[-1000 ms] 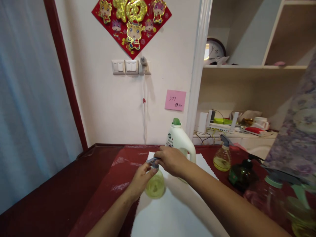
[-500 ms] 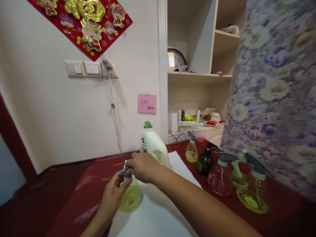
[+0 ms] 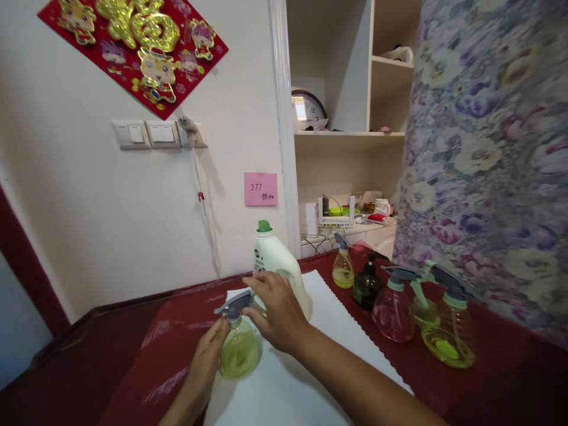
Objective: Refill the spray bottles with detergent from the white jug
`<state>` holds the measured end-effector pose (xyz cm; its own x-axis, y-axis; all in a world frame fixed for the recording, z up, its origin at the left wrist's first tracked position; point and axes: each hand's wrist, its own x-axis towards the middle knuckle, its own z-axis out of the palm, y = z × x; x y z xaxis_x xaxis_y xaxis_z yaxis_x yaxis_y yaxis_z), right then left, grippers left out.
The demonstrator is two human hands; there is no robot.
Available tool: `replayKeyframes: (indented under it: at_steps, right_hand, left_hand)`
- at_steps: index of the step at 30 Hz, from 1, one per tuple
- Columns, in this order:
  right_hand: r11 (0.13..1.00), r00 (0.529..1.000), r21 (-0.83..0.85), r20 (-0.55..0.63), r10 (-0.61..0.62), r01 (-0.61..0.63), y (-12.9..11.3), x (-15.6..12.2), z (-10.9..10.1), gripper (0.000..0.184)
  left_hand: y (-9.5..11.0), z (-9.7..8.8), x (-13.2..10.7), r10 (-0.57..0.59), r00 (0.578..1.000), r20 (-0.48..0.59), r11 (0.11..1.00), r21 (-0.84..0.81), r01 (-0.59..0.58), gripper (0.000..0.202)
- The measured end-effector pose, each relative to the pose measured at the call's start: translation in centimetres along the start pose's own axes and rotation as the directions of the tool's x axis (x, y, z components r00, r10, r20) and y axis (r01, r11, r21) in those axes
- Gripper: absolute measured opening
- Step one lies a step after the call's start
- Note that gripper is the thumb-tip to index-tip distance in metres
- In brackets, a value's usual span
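Observation:
A clear spray bottle (image 3: 240, 355) with yellow-green liquid stands on the white sheet, its grey trigger head (image 3: 237, 305) on top with the lever pointing left. My left hand (image 3: 206, 352) grips the bottle at its upper left side, the fingers partly hidden behind it. To the right of the trigger head is my right hand (image 3: 280, 310), fingers spread apart and holding nothing; whether the thumb touches the head I cannot tell. Just behind my right hand stands a pale green jug (image 3: 284, 260) without a cap on its neck, a green spout (image 3: 264, 226) showing in its mouth.
Along the right stand a small spray bottle (image 3: 343, 273), a dark pump bottle (image 3: 367, 290), a pink spray bottle (image 3: 394, 313) and a larger clear spray bottle (image 3: 449, 334). A white sheet (image 3: 350, 331) covers part of the dark red table (image 3: 115, 355). Behind rises the wall (image 3: 155, 225).
My right hand has let go of the trigger head, moved right and opened its fingers. The lever, hidden in part before, now shows. My left hand stays at the bottle.

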<state>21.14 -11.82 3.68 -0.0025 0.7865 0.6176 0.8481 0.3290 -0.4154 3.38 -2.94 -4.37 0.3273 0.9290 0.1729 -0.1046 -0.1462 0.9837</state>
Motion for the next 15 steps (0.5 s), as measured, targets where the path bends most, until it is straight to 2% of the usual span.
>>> replayKeyframes:
  at_steps: [2,4,5,6,10,12,15]
  right_hand:
    - [0.987,0.988,0.085,-0.072,0.139,-0.133,0.3,-2.4,0.8,0.025]
    - [0.954,0.964,0.163,-0.052,0.262,-0.251,0.5,-4.4,2.1,0.013]
    - [0.934,0.951,0.195,-0.019,0.307,-0.298,0.6,-5.1,2.9,0.018]
    - [0.915,0.939,0.222,0.019,0.342,-0.338,0.7,-5.5,3.6,0.031]
    - [0.857,0.900,0.278,0.166,0.402,-0.434,0.4,-5.2,6.3,0.099]
    - [0.842,0.886,0.285,0.219,0.408,-0.458,0.2,-4.3,7.3,0.114]
    - [0.820,0.862,0.287,0.280,0.423,-0.495,0.0,-3.1,8.3,0.122]
  left_hand:
    - [-0.7,-0.3,0.3,-0.013,0.999,-0.043,1.000,-0.027,0.012,0.068]
    - [-1.3,-0.5,0.6,-0.023,0.995,-0.098,0.999,-0.038,0.019,0.074]
    - [-1.5,-0.6,0.7,-0.027,0.992,-0.125,0.999,-0.031,0.023,0.076]
    - [-1.7,-0.6,0.8,-0.028,0.989,-0.149,1.000,-0.017,0.026,0.078]
    - [-2.1,-0.6,1.0,-0.009,0.969,-0.246,0.997,0.076,0.029,0.086]
    - [-2.4,-0.7,1.1,0.012,0.963,-0.268,0.991,0.135,0.025,0.084]
    - [-2.8,-1.2,1.5,0.070,0.957,-0.281,0.972,0.236,-0.002,0.077]
